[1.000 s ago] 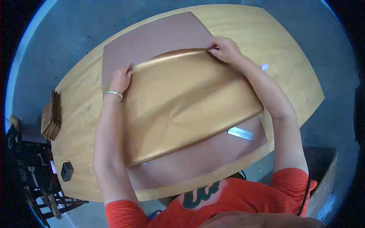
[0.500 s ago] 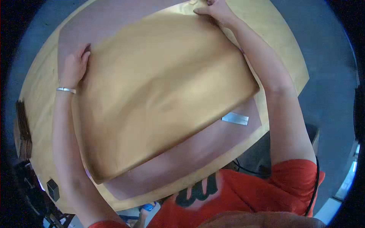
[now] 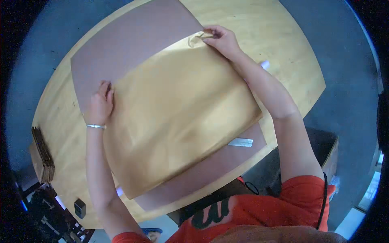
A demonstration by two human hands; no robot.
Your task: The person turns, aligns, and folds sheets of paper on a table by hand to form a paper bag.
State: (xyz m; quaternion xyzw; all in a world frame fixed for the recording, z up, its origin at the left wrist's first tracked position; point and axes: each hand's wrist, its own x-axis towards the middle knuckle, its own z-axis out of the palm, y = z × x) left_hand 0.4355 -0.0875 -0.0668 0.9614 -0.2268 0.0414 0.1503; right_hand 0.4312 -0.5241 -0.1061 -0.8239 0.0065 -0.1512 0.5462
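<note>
A large sheet of brown paper (image 3: 178,101) lies over a purple-grey mat (image 3: 133,44), whose far part and near strip show past the sheet. At the sheet's far left corner is my left hand (image 3: 100,106), its fingers closed on the paper edge. My right hand (image 3: 223,42) pinches the far right corner, where the paper is creased. The sheet's near edge looks slightly raised and curved. On the near part of the mat, beside that edge, lies a flat metal strip (image 3: 242,142).
The mat sits on a tan tabletop (image 3: 291,52) with a curved-looking edge. A small dark block (image 3: 80,208) and a stack of brown cardboard pieces (image 3: 44,158) are at the left. An open box (image 3: 330,152) stands below the table at the right.
Both hands have come nearer to me with the paper's far corners, and more of the mat shows beyond the sheet. The whole view has also shifted a little.
</note>
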